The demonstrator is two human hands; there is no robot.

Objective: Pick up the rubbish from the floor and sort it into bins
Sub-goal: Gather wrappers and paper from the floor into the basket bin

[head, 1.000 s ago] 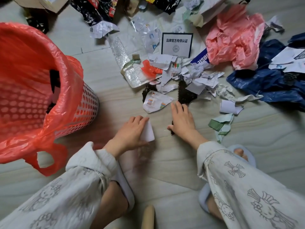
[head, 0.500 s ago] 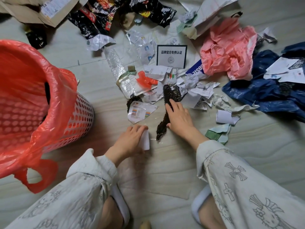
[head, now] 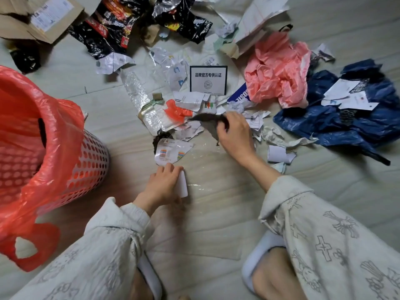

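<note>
Overhead, the head view shows the right hand (head: 234,132) with its fingers curled round a dark, limp, blurred scrap (head: 208,124), thin like fabric or film, which hangs clear of the floor above the torn papers. The left hand (head: 161,184) rests low on the pale, wood-grained floor (head: 216,213), its fingers bent over a small white rounded-corner card (head: 183,186) that stands on edge against the palm.

A torn white paper with coloured bar print (head: 171,153) lies flat just beyond the left fingertips. Beside it sits a dark, frizzy clump (head: 160,136), partly covered by that paper. A clear, bubble-textured plastic wrap (head: 138,94) stretches away toward the pile. A white rectangular card with a dark border and printed characters (head: 208,80) lies flat near the centre of the pile.

To the right, a crumpled pink plastic bag (head: 279,70) lies against a creased dark blue plastic bag (head: 337,124) carrying white paper slips. Glossy black and red snack wrappers (head: 112,29) and a torn brown cardboard box (head: 41,18) occupy the far edge.

At left stands a perforated round plastic basket (head: 91,161), lined with a thin red plastic bag (head: 32,148) draped over its rim.
</note>
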